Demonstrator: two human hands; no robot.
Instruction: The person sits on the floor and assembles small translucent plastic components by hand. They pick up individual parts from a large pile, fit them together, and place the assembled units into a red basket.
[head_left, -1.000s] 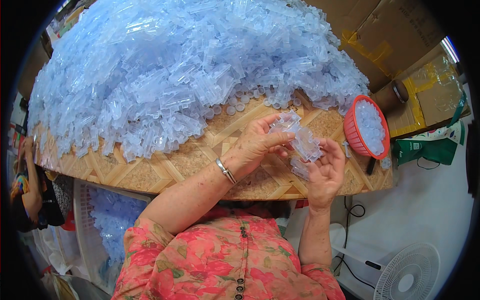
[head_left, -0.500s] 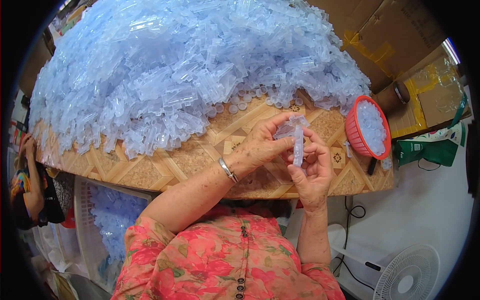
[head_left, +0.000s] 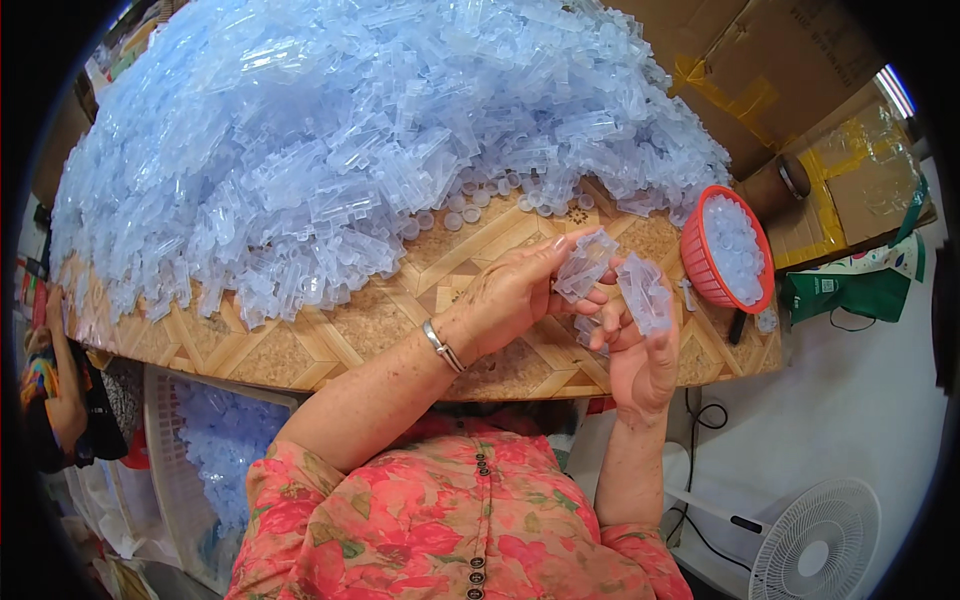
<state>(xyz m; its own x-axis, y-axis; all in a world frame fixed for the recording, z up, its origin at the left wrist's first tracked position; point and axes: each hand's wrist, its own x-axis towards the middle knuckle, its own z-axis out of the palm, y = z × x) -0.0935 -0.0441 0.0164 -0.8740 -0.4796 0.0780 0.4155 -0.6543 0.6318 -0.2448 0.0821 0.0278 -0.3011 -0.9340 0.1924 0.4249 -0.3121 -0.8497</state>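
Note:
My left hand [head_left: 505, 290], with a silver bangle at its wrist, pinches a clear, bluish flat plastic piece [head_left: 585, 266] between thumb and fingers. Close beside it, my right hand [head_left: 640, 365] is closed on a second clear plastic piece [head_left: 646, 294], held up at a tilt. The two pieces are apart. Another clear bit [head_left: 588, 330] shows below the fingers; whether it is held or lies on the table cannot be made out. Beyond both hands rises a huge heap [head_left: 330, 140] of similar clear pieces, with small round clear caps [head_left: 462, 212] along its near edge.
The wood-patterned table [head_left: 540, 375] curves in front of me. At its right stands a red plastic basket [head_left: 703, 262] full of small clear pieces. Cardboard boxes [head_left: 770, 70], a green bag [head_left: 850, 298] and a white fan [head_left: 815, 550] are to the right. Another person's arm [head_left: 65, 380] shows at far left.
My hands were together around one long clear piece and some others; now they have parted slightly, each with its own piece. The right hand has turned and moved a little right.

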